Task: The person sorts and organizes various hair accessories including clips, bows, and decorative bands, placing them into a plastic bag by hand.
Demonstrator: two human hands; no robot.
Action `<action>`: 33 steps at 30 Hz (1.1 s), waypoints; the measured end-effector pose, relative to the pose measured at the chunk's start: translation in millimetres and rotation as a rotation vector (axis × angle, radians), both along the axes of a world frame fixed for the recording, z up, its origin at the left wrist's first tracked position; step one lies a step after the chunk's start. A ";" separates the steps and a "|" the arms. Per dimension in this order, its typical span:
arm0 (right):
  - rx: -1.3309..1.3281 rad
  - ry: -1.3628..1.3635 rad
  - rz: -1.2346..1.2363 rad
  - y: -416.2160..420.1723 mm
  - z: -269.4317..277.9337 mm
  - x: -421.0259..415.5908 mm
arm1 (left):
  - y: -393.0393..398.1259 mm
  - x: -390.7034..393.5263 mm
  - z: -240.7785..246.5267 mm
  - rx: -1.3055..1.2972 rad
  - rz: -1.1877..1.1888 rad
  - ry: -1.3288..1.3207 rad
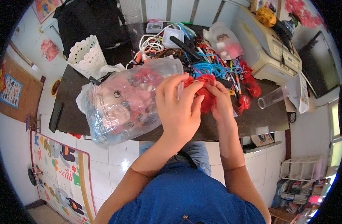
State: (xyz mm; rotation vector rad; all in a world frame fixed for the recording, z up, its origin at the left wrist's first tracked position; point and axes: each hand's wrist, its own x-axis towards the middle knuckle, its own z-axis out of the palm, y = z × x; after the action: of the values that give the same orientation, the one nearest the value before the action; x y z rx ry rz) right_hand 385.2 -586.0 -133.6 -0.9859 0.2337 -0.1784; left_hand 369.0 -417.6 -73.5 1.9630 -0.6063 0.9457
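Observation:
A bunched red fabric piece, possibly a hair ornament, is held above the front of the dark table between both hands. My right hand grips its right side between thumb and fingers. From the left, my left hand has its fingertips on the same piece; its exact grip is partly hidden. Close beside the left hand lies a large clear plastic bag filled with pink, white and red soft items, overhanging the table's front edge. Several red fabric ornaments lie to the right of my right hand.
Behind the hands spreads a pile with blue cord, pens and white cables. A white perforated basket stands left. On the right are a clear cylinder, a printer and a small plastic bag. The dark table ends before my body.

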 end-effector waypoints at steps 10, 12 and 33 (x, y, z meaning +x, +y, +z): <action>0.240 0.086 0.880 73.3 5.5 73.4 | 14.9 11.3 -9.6 -0.081 -0.050 0.214; 0.199 0.046 0.876 88.2 8.4 82.4 | 17.1 12.0 -6.7 -0.149 -0.098 0.197; -0.622 -0.066 0.228 -10.7 44.0 40.4 | 11.1 17.4 -1.4 -0.126 -0.015 -0.029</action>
State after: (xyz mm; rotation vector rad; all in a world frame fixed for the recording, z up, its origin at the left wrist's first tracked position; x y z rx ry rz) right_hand 425.6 -596.7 -89.6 -1.6114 -0.0031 -0.0727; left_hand 386.4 -406.5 -74.9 1.8339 -0.5636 0.9808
